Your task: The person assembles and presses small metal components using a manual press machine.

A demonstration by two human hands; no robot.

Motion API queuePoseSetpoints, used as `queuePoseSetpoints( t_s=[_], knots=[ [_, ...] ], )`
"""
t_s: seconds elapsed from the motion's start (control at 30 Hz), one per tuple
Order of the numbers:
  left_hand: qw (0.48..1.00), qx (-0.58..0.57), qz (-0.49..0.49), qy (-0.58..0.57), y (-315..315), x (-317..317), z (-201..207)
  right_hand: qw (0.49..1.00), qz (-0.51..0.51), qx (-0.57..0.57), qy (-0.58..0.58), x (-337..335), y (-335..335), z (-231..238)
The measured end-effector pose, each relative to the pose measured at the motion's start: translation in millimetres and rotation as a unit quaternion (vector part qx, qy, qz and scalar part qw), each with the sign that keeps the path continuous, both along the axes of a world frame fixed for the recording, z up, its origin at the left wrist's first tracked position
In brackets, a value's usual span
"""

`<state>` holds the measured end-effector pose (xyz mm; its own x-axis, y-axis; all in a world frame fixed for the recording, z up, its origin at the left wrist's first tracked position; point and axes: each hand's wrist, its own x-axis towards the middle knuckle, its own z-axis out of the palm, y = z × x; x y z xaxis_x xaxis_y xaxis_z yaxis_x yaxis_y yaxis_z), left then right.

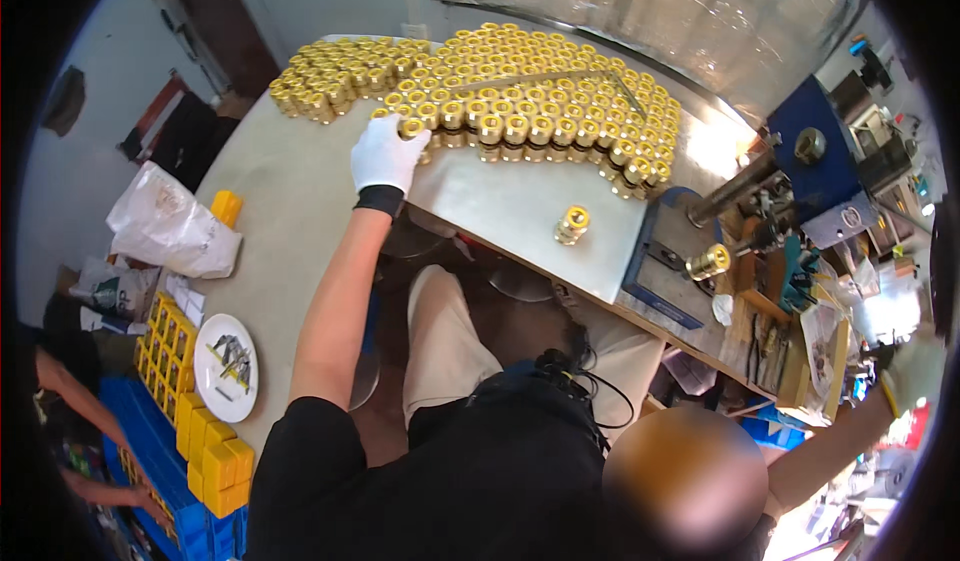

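Note:
My left hand (383, 154), in a white glove with a dark cuff, has its fingers closed round a brass fitting (414, 131) at the front left corner of a big block of fittings. Behind it many like brass fittings (530, 71) stand upright in packed rows. One brass fitting stands alone on the grey tabletop (480, 196). Another, tilted in this view, sits under the spindle of a blue bench press (815, 146). My right hand (914, 369), gloved, reaches out at the far right rim. Glare and blur there hide its fingers and anything in them.
A metal strip lies across the fittings. On the left are a white bag (175, 223), a white plate (226, 366) of small metal parts and yellow boxes (212, 451). A co-worker's arms (90, 411) reach to blue crates. Tools and a wooden box (812, 361) lie right of the press.

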<state>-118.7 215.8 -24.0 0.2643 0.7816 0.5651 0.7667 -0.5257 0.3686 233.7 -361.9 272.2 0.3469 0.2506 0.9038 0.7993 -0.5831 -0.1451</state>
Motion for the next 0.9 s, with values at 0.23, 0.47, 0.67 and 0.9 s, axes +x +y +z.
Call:
queuePoseSetpoints(
  t_s=[0.23,0.47,0.67,0.9],
  knots=[
    [0.996,0.069,0.014,0.054,28,10,-14,0.961,0.036,-0.151,0.228,-27,94,-192],
    [0.999,0.019,-0.03,0.02,5,-22,-28,0.93,0.038,-0.098,0.351,-49,142,-247],
    [0.963,-0.173,-0.079,-0.189,-2,-44,-60,0.914,0.044,-0.044,0.402,-36,145,-254],
    [0.792,-0.335,-0.2,-0.469,-42,-26,-71,0.893,0.052,0.063,0.444,-61,140,-249]
  ],
)
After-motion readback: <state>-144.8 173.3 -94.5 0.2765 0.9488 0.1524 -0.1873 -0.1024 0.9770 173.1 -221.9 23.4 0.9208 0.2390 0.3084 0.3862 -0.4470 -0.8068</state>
